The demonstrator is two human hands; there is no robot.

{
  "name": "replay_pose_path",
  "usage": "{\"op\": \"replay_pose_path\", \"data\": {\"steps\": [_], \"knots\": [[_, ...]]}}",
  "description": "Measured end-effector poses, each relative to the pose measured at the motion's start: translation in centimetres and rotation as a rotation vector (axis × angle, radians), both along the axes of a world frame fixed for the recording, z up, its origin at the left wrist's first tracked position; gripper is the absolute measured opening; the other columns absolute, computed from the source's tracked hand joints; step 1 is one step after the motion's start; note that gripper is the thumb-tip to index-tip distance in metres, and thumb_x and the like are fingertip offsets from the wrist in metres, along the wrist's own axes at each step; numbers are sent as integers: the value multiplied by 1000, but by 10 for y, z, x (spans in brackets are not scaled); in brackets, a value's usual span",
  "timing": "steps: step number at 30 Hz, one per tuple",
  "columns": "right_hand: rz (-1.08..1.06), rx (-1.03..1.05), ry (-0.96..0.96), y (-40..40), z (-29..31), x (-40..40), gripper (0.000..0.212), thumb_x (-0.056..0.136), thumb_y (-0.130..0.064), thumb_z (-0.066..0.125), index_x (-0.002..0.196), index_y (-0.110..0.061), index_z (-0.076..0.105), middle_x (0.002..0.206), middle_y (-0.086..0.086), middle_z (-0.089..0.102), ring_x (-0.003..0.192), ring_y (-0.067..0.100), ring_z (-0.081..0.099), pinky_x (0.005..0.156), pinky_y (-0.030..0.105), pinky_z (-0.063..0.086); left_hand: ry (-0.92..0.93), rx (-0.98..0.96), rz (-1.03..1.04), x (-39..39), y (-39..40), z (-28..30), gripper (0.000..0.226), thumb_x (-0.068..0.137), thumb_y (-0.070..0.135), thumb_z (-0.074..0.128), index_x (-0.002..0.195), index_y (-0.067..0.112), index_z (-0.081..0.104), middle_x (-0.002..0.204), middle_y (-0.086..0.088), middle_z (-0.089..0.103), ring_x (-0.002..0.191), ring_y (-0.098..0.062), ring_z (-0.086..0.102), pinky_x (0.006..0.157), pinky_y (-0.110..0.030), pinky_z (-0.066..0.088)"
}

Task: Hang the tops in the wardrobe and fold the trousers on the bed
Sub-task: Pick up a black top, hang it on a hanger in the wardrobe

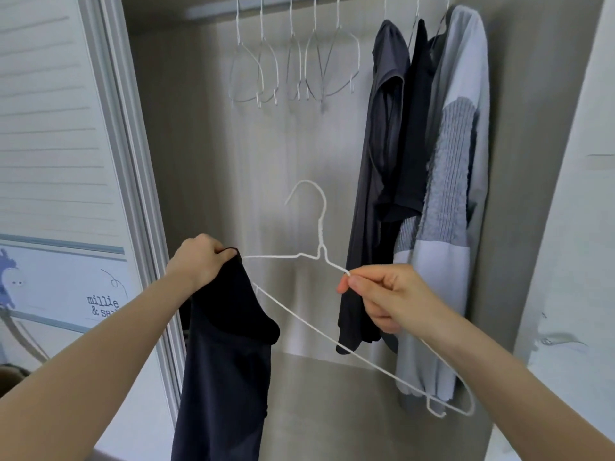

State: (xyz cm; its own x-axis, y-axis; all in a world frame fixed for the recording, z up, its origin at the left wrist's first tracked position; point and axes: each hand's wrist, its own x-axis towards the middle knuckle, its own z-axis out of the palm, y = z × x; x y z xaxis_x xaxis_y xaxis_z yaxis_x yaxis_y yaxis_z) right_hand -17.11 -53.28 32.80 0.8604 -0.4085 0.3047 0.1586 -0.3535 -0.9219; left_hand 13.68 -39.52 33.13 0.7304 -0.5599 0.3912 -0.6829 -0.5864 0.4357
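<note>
2 bare forearms reach in from the bottom edge. The left hand (pixel 199 261) has its fingers clamped on the shoulder of 1 dark navy top (pixel 223 367), which hangs down from that grip in front of the open wardrobe (pixel 186 134). The right hand (pixel 386 294) pinches 1 white wire hanger (pixel 321 227) at its right shoulder between thumb and forefinger, hook upright; the hanger's left end meets the top at the left hand. On the rail (pixel 216 8) hang 5 empty wire hangers (pixel 293 68), and to their right 3 tops: 1 dark grey (pixel 382 128), 1 black (pixel 412 144), 1 pale blue with grey knit sleeves (pixel 466 104).
</note>
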Motion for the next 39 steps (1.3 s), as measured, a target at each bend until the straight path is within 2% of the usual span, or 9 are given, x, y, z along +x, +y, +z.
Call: {"op": "replay_pose_path", "data": {"steps": [7,11,15,21,25,28,30,35,39], "knots": [[81,-10,34,9,8,0,24,98,-13,48,88,-4,68,45,-4,22,37,9,16,39,15,17,-160,8,26,11,16,-12,41,97,37,56,66,11,64,64,-6,60,64,-26,59,59,-36,49],[19,-9,-21,18,-8,19,23,98,-11,49,89,-7,69,43,-7,25,37,8,17,38,15,19,-490,-50,-76,-1,18,-20,31,97,33,56,82,10,71,81,0,48,62,-28,57,57,-40,51],[-59,-41,-97,14,-3,15,24,98,-10,49,86,-10,71,43,-7,27,38,7,20,37,16,20,-801,-242,-76,-14,32,-19,30,98,34,55,91,11,72,88,-4,47,55,-19,44,44,-29,41],[-151,-220,-159,19,-3,21,22,96,-13,52,84,-19,70,43,-9,34,40,8,24,42,22,23,-938,-372,-86,-19,37,-21,33,99,35,48,105,15,74,106,-3,55,77,-24,64,45,-36,49],[-133,-295,-148,43,-22,37,23,94,-15,42,89,-30,59,53,5,45,45,15,36,46,31,34,-1052,-415,-113,-36,26,-21,25,102,27,53,110,16,73,105,-2,65,79,-23,64,50,-34,50],[-78,-284,-8,50,-21,43,20,95,-15,36,99,-27,52,68,8,60,47,13,51,49,26,44,-1053,-436,-223,-46,18,-22,25,102,24,54,113,12,73,97,-2,72,78,-23,67,72,-34,56],[-31,-280,68,52,-16,49,16,99,-29,37,96,-23,52,69,6,64,46,14,56,49,24,46,-1012,-437,-319,-54,12,-25,28,103,24,52,115,9,72,97,-3,73,81,-23,69,87,-40,55],[-219,-319,-98,50,-16,62,45,101,-33,40,68,-12,61,42,-3,46,40,7,44,55,16,37,-907,-369,-518,-85,4,-32,31,104,26,45,114,11,70,106,1,71,79,-16,69,63,-30,56],[-395,-493,-221,42,-31,66,43,96,-48,39,59,-29,48,49,-12,50,51,8,51,56,23,43,-772,-387,-562,-107,2,-33,35,104,28,44,117,8,68,112,-2,70,98,-15,68,88,-32,54]]}}
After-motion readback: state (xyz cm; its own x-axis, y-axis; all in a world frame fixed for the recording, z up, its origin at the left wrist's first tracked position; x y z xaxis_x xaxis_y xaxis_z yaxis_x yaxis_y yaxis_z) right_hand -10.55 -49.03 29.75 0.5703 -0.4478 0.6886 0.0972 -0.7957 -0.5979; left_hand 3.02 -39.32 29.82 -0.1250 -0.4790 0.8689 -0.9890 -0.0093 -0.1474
